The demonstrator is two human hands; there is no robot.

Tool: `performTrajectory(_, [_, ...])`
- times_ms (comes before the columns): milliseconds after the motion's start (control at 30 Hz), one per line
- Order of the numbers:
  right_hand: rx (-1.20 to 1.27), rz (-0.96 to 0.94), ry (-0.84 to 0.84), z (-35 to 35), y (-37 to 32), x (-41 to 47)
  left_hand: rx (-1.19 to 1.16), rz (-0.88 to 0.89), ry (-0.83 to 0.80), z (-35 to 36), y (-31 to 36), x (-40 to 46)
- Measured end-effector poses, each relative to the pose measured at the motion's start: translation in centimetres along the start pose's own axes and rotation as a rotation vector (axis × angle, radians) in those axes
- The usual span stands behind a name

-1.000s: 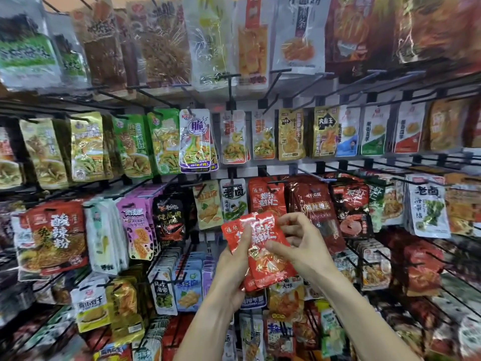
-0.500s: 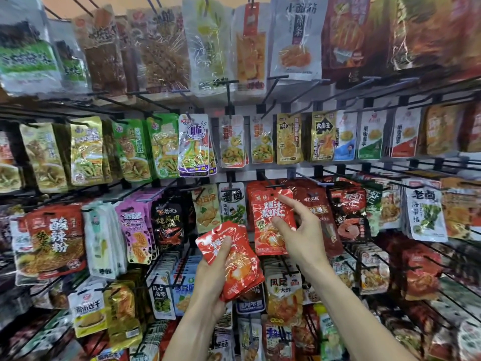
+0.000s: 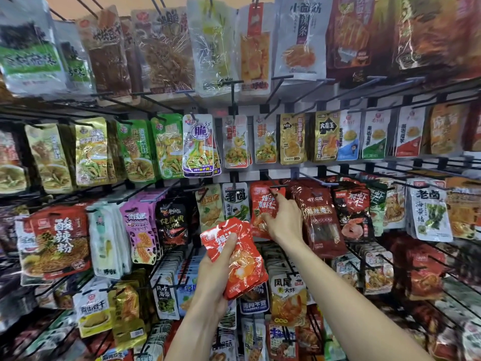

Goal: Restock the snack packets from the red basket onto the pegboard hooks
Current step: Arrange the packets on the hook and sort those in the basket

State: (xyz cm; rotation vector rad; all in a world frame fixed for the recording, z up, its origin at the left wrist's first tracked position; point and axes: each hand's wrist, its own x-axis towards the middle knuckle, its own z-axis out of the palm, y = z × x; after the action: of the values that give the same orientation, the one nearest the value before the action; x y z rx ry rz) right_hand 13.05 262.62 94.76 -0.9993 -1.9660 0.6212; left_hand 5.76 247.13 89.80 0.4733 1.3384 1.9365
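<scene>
My left hand (image 3: 218,259) grips a small stack of red snack packets (image 3: 239,259) in front of the pegboard, below centre. My right hand (image 3: 282,217) is raised to the third row and pinches a matching red packet (image 3: 263,204) that hangs on a black hook (image 3: 277,187). Thumb and fingers are closed on the packet's right edge. The red basket is out of view.
The pegboard is packed with hanging packets on black hooks: green and yellow ones (image 3: 135,149) at upper left, a dark red packet (image 3: 317,217) just right of my right hand, a white-green packet (image 3: 235,201) to its left. Hook tips stick out toward me.
My right hand took one red packet off the stack and lifted it up to the hook. My left hand dropped lower and to the left with the remaining stack.
</scene>
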Motion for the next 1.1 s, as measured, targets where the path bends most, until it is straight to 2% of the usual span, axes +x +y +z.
performTrajectory(167, [-0.039,-0.06,0.064,-1.2,0.5,-4.2,-0.008,0.0,-0.027,-0.1,0.1,-0.1])
performTrajectory(233, [0.076,-0.092,0.062,-2.4,0.7,-6.4,-0.007,0.0,-0.024,0.2,-0.2,0.0])
performTrajectory(300, [0.277,-0.069,-0.116,-3.7,0.5,-8.0,-0.005,-0.014,-0.029,0.8,-0.4,0.1])
performTrajectory(367, [0.296,-0.054,-0.285,-4.1,0.6,-8.5,-0.001,-0.028,-0.047,1.5,-0.7,0.2])
performTrajectory(400, [0.275,-0.05,-0.296,-4.1,0.9,-8.5,0.002,-0.033,-0.061,1.9,-0.7,0.1])
performTrajectory(667, [0.474,0.029,-0.258,-4.9,3.4,-8.2,0.032,-0.053,-0.094,2.7,-1.4,0.0])
performTrajectory(833, [0.649,0.027,-0.157,-4.8,3.1,-8.4,0.009,-0.043,-0.06,2.7,-1.4,-0.2])
performTrajectory(967, [0.591,-0.085,-0.024,-4.1,2.5,-7.5,-0.001,-0.01,-0.001,2.3,-1.5,0.1])
performTrajectory(1100, [0.543,-0.093,0.001,-3.6,1.9,-6.2,-0.026,0.004,0.014,1.6,-1.3,0.3])
